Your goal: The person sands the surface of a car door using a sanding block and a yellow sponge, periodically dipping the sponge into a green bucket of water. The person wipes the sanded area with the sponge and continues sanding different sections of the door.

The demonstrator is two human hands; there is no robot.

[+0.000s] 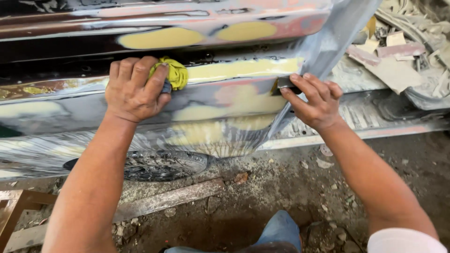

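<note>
A sanded car body panel (220, 100) with yellow filler patches fills the upper view. My left hand (133, 89) presses against it, closed on a yellow cloth (172, 72) and a small dark piece under the thumb. My right hand (315, 100) grips a small dark sanding block (283, 83) held against the panel's right edge, beside a long yellow filler strip (243, 69).
A tyre (161, 165) shows under the panel. A sill with ridged metal (375, 117) runs right, with scraps of board and debris (398, 61) beyond. Dirt ground with stones, a plank (168, 199) and a wooden frame (14, 206) lie below. My knee (281, 229) is low centre.
</note>
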